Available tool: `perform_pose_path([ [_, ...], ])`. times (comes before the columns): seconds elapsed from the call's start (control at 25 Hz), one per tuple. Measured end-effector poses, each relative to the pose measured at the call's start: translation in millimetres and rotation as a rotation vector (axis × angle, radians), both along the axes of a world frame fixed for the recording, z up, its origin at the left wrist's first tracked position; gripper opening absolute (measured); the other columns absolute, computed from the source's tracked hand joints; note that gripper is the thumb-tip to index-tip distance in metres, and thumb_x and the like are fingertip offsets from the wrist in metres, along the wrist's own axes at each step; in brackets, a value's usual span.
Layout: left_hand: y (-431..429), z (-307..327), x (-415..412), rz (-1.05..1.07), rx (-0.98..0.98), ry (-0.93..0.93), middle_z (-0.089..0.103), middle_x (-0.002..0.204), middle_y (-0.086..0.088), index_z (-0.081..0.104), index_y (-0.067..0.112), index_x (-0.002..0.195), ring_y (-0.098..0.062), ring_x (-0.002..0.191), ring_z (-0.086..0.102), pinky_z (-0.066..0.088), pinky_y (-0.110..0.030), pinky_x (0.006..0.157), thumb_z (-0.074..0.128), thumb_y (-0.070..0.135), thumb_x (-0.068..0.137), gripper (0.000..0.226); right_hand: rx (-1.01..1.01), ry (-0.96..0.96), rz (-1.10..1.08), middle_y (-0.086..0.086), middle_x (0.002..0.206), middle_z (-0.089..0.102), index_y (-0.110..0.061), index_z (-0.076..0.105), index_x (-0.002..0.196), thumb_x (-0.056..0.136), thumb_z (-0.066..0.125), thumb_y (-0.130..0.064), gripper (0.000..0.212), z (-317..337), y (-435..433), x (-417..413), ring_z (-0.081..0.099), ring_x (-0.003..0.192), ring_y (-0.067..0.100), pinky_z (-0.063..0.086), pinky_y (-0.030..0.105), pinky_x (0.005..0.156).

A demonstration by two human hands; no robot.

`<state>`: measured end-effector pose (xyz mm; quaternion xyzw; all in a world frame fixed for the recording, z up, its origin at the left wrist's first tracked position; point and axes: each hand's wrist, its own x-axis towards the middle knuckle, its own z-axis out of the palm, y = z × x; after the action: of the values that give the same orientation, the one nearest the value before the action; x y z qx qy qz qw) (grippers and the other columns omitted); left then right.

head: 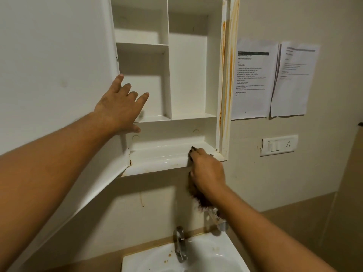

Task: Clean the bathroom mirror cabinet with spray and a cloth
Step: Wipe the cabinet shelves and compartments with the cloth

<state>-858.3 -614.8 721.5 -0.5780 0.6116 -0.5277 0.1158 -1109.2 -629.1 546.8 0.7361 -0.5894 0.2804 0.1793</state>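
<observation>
Hands apart: left hand (119, 107), fingers spread, braces the white mirror-cabinet door (59, 65) open while right hand (206, 171) grips a dark brown cloth (200, 201), apparently wiping the cabinet's glossy white bottom ledge (161, 156)

This is a small bathroom. A white wall cabinet (188, 75) with shelves and an upright divider hangs with its door (59, 55) swung open, right above a white washbasin (231, 250) with a chrome tap (180, 246). The walls are plain beige. Rust-coloured streaks (224, 75) run down the cabinet's right edge. Beside it are a switch plate (280, 145) with a socket and printed instruction sheets (253, 79) stuck to the wall.
</observation>
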Motion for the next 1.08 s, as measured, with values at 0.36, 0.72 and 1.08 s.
perform_pose_path([
  [0.36,-3,-1,2,-0.007,-0.020,0.000,0.043,0.158,-0.010,0.001,0.014,0.163,-0.036,0.152,0.027,-0.001,-0.060,0.125,0.045,0.086,0.082,0.117,-0.019,-0.012,-0.076,-0.001,0.113,0.064,-0.022,0.060,0.120,0.097,0.056,-0.011,0.025,-3,-11,-46,0.064,0.077,0.026,0.045,0.033,0.060],
  [0.72,-3,-1,-1,-0.056,0.016,0.101,0.044,0.157,-0.013,0.006,0.015,0.163,-0.038,0.152,0.027,-0.003,-0.061,0.125,0.053,0.084,0.081,0.117,0.024,-0.107,0.186,0.001,0.130,0.058,-0.017,0.061,0.131,0.094,0.058,-0.010,0.038,-6,22,110,0.066,0.088,0.032,0.052,0.038,0.070],
  [1.08,0,1,0,-0.038,0.034,0.123,0.044,0.157,-0.013,0.004,0.015,0.163,-0.037,0.153,0.025,-0.006,-0.060,0.125,0.052,0.087,0.078,0.121,-0.007,-0.164,0.185,-0.002,0.127,0.057,-0.022,0.060,0.128,0.098,0.055,-0.017,0.032,-11,17,123,0.064,0.083,0.030,0.049,0.036,0.066],
])
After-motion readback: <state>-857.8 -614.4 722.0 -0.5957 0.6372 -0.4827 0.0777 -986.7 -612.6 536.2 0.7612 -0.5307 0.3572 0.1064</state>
